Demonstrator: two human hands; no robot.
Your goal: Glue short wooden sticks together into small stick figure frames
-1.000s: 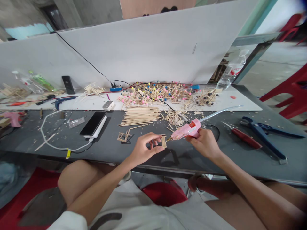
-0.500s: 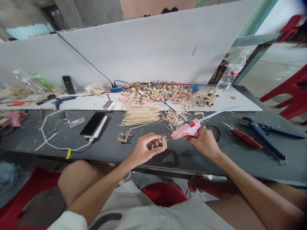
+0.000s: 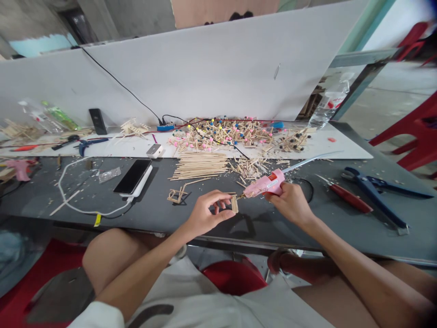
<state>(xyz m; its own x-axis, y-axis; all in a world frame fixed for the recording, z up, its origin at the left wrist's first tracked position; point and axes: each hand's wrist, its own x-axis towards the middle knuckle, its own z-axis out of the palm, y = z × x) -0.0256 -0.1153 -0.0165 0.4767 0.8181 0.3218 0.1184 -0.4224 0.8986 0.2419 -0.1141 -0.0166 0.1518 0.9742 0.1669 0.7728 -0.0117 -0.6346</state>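
Between the thumb and fingers of my left hand (image 3: pixel 209 210) is a small piece made of short wooden sticks (image 3: pixel 234 204), held just above the dark table. My right hand (image 3: pixel 292 202) grips a pink glue gun (image 3: pixel 264 184) by its handle. The gun's nozzle points left and meets or nearly meets the upper edge of the stick piece; whether they touch I cannot tell. A clear glue stick (image 3: pixel 312 159) juts from the back of the gun. Left of my left hand, a small open stick frame (image 3: pixel 177 195) lies on the table.
Behind my hands lie a row of long sticks (image 3: pixel 200 165) and a heap of short sticks (image 3: pixel 251 167). Many stick pieces with coloured tips (image 3: pixel 221 132) cover the white board. A red-handled pointed tool (image 3: pixel 350 197) and blue cutters (image 3: pixel 378 196) rest at right, a phone (image 3: pixel 133 176) at left.
Almost nothing differs. The glue gun and the stick piece keep nearly the same places, with only a very slight shift of the hands.
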